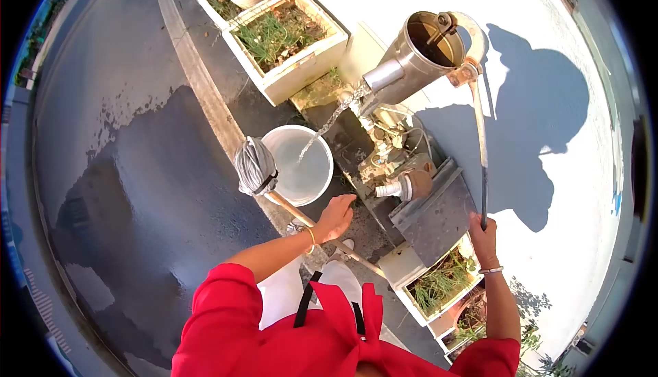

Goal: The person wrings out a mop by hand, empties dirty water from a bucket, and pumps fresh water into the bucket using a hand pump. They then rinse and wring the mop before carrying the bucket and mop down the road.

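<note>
Hand pump [406,68]: I see its metal barrel standing tilted, from where I watch, beyond the bucket and to its right, open at the top, its spout aimed back toward the bucket.
Water [323,129]: a twisting stream leaves the spout and drops inside the bucket.
Bucket [305,199]: pale and round, on the ground in front of the person's feet.
Right hand [484,236]: well to the right of the bucket, fingers curled and closed round the dark lower end of the pump handle [482,130]; a bracelet sits on the wrist.
Left hand [334,219]: just on the near side of the bucket, over the mop stick [291,209]; its fingers lie close together, loosely stretched out, pinching nothing that I can see. Whether the hand touches the stick I cannot tell.
Mop head [253,164]: grey strands bunched at the bucket's left edge.
Machinery [415,181]: rusty, with pipes, right of the bucket; a dark slab [439,216] leans beside it.
Planter [308,70]: white-walled, grass growing inside, beyond the bucket.
Wet patch [171,144]: dark across the paving left of the bucket.
</note>
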The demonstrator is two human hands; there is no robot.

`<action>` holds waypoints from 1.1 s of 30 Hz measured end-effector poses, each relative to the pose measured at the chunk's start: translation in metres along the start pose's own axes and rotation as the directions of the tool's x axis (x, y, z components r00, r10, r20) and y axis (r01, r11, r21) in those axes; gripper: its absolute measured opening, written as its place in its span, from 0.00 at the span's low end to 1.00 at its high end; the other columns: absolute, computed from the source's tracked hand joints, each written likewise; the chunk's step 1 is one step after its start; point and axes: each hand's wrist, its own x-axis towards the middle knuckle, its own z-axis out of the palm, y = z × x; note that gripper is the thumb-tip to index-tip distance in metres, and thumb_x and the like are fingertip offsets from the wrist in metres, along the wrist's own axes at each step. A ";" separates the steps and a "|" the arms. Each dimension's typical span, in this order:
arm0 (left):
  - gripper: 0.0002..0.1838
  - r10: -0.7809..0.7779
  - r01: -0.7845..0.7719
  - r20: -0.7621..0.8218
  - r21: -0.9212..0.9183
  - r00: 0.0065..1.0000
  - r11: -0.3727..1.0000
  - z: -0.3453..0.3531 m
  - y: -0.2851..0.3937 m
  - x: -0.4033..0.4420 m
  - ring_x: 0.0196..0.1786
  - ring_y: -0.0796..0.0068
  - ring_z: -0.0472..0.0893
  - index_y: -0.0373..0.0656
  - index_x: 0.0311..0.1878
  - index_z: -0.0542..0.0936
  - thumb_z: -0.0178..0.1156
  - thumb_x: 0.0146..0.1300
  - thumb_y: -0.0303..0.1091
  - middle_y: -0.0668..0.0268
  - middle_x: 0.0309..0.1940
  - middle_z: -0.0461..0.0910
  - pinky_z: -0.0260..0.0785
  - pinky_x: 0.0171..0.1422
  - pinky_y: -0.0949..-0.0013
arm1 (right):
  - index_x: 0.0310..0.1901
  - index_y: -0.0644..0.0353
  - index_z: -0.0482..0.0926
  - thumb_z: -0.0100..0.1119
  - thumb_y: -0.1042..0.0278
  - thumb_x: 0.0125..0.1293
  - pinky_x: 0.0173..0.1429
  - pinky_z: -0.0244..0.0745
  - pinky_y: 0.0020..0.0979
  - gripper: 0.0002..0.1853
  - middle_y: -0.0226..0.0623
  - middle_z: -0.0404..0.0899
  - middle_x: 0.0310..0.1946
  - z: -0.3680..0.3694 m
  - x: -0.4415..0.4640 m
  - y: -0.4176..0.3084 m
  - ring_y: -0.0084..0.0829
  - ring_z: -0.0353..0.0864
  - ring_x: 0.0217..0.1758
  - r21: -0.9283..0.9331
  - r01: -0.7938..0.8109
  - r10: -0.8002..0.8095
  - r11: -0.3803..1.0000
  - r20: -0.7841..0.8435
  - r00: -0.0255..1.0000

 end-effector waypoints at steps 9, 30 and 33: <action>0.19 -0.859 0.665 -0.108 -0.587 0.500 0.461 0.056 -0.278 0.100 0.59 0.56 0.66 0.41 0.55 0.69 0.43 0.61 0.30 0.52 0.51 0.71 0.58 0.61 0.62 | 0.17 0.49 0.54 0.45 0.59 0.67 0.11 0.35 0.18 0.21 0.17 0.49 0.08 0.004 0.005 0.031 0.10 0.42 0.09 0.066 -0.050 0.060 0.997 -0.168 0.984; 0.36 -0.911 -0.053 -0.118 -0.993 0.396 0.106 0.071 -0.392 0.205 0.42 0.66 0.74 0.52 0.68 0.54 0.38 0.52 0.18 0.58 0.46 0.70 0.69 0.46 0.66 | 0.13 0.47 0.52 0.40 0.51 0.68 0.09 0.31 0.21 0.25 0.20 0.46 0.04 -0.014 0.023 0.055 0.14 0.38 0.06 -0.018 -0.131 0.107 0.991 -0.463 0.880; 0.33 -0.882 0.047 -0.258 -0.953 0.395 0.300 0.060 -0.355 0.192 0.46 0.68 0.72 0.50 0.67 0.55 0.41 0.56 0.20 0.59 0.50 0.69 0.65 0.53 0.69 | 0.13 0.48 0.52 0.42 0.54 0.68 0.10 0.31 0.21 0.24 0.20 0.46 0.06 -0.008 0.024 0.055 0.13 0.39 0.07 -0.013 -0.088 0.079 0.996 -0.311 0.947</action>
